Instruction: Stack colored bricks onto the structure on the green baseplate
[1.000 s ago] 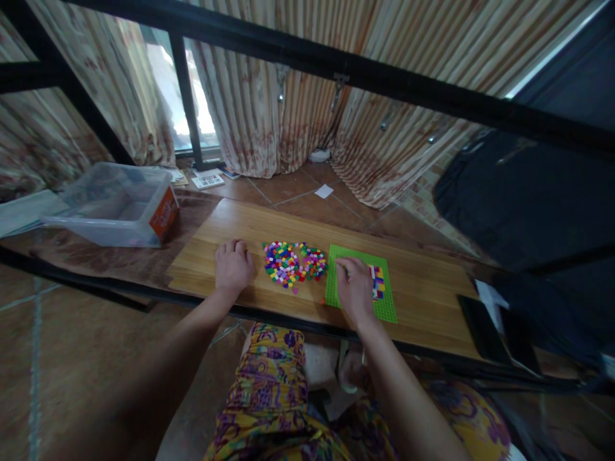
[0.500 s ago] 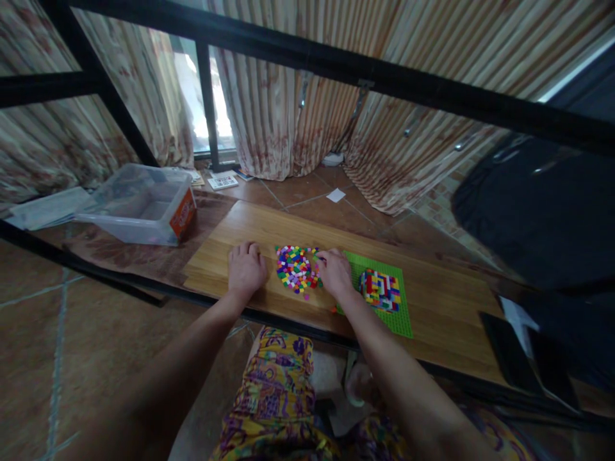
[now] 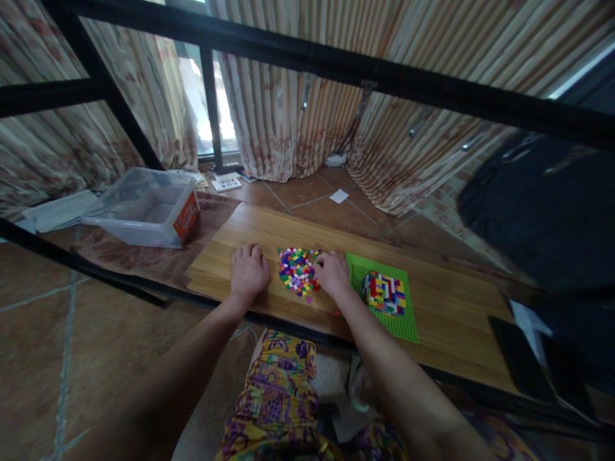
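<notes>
My left hand rests palm down on the wooden board, its fingers loosely spread and nothing visible in them. Just right of it lies a flat pile of small colourful toy bricks. At the pile's right edge my right hand reaches in with thumb and fingers drawn together; whatever they pinch is too small to make out. Beside the right wrist is a green baseplate, partly hidden by that hand and forearm. On it stands a block-shaped build of multicoloured bricks.
A clear plastic box with an orange label stands left of the wooden board. Dark flat objects lie at the board's right end. A black metal bar crosses in front of the curtains. Loose papers lie on the floor.
The whole view has shifted slightly. My right hand stays at the pile's right edge with its fingers a little more curled in. My left hand rests in the same place.
</notes>
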The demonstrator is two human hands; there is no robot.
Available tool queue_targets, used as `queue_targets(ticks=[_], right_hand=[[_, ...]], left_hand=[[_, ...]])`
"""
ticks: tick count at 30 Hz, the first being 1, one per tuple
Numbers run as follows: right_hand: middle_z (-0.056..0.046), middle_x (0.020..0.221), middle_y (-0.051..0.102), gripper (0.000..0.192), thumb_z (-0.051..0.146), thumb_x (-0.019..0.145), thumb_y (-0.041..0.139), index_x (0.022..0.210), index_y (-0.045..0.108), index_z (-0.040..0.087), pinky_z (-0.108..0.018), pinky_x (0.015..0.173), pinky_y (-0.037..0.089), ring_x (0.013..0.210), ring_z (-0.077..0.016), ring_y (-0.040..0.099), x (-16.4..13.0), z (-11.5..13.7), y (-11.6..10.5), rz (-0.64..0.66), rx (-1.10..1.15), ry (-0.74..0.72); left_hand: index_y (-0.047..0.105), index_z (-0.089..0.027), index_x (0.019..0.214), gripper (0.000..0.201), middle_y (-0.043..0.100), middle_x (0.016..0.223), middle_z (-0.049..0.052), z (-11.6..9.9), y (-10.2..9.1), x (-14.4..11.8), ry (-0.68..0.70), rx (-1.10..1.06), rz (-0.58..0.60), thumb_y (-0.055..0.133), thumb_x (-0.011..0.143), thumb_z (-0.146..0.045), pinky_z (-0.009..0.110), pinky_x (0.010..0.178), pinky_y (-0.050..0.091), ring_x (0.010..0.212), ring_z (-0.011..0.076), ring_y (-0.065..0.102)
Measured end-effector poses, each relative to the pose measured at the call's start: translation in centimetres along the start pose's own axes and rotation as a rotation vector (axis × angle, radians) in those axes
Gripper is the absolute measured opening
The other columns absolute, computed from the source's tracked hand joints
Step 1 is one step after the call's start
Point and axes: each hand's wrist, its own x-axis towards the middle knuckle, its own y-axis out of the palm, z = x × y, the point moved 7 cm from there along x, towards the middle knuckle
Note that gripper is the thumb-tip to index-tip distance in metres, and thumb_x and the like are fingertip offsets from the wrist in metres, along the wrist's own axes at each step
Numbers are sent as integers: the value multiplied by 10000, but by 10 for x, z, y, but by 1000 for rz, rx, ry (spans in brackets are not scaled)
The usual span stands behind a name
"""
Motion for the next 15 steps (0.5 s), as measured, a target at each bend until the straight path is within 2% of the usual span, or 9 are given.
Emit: queue_targets(ticks=[9,15], right_hand=[[-81,899,692,163,189,817,546,796,705,217,-332,842,434,918,-203,612,2,6,-1,11,3,8],[-85,942,689,123,190,843,539,849,662,200,-326,876,430,955,-210,609,-13,7,-18,-54,134,-10]], left_hand=[[619,-145,1067,280,617,1178,164,0,0,1,-4,5,9,432,878,-234,463,949,388,1089,332,537],[617,-142,1054,277,615,1179,171,-1,-2,1,-2,-11,4,423,876,-231,470,940,393,1094,338,536]])
